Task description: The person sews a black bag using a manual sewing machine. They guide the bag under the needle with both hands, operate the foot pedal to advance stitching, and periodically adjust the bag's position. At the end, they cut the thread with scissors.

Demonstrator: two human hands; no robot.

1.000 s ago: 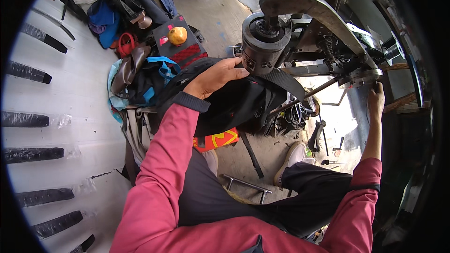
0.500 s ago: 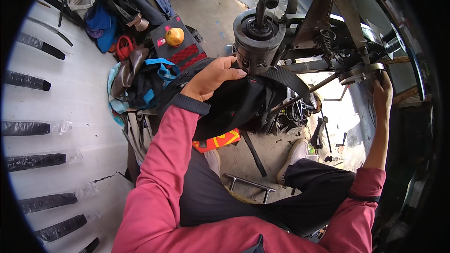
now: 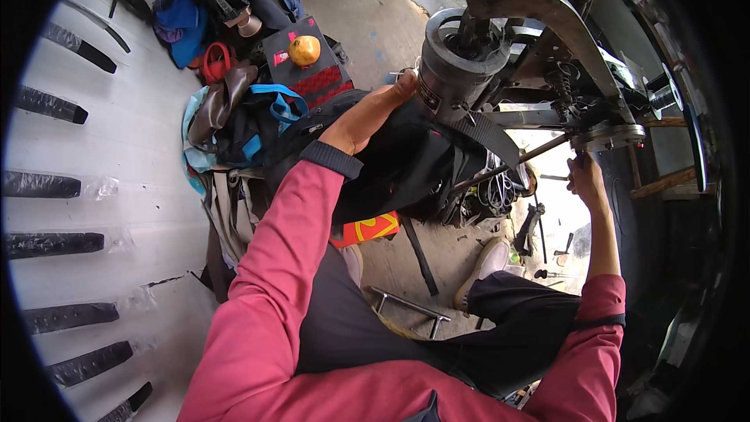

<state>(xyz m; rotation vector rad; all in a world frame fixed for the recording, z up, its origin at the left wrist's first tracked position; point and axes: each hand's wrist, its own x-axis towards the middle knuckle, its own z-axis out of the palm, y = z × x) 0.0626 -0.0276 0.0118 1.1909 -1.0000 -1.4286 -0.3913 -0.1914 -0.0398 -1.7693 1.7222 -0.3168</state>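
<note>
A black bag point(image 3: 398, 164) with a wide webbing strap point(image 3: 484, 134) lies under the dark metal head point(image 3: 461, 70) of a hand-cranked sewing machine. My left hand point(image 3: 371, 119) is closed at the bag's upper edge, its fingertips close against the left side of the cylindrical head. Most of those fingers are turned away from view. Over on the right, my right hand point(image 3: 587, 180) has its fingers curled just below the round crank wheel point(image 3: 608, 139), around a small handle that they largely hide. A curved metal arm point(image 3: 539, 1) rises over the machine.
Bags and cloth point(image 3: 234, 109) are heaped at the left, with a round yellow-red fruit point(image 3: 304, 51) on a dark box point(image 3: 293, 74). Black strips point(image 3: 55, 244) line a white sheet. A metal bar frame point(image 3: 410, 306) stands between my feet; loose tools lie near the right shoe point(image 3: 484, 266).
My right hand has moved down and left, from the wheel's outer right side to below it. The left hand has turned, its fingertips now higher beside the head. The view has shifted slightly.
</note>
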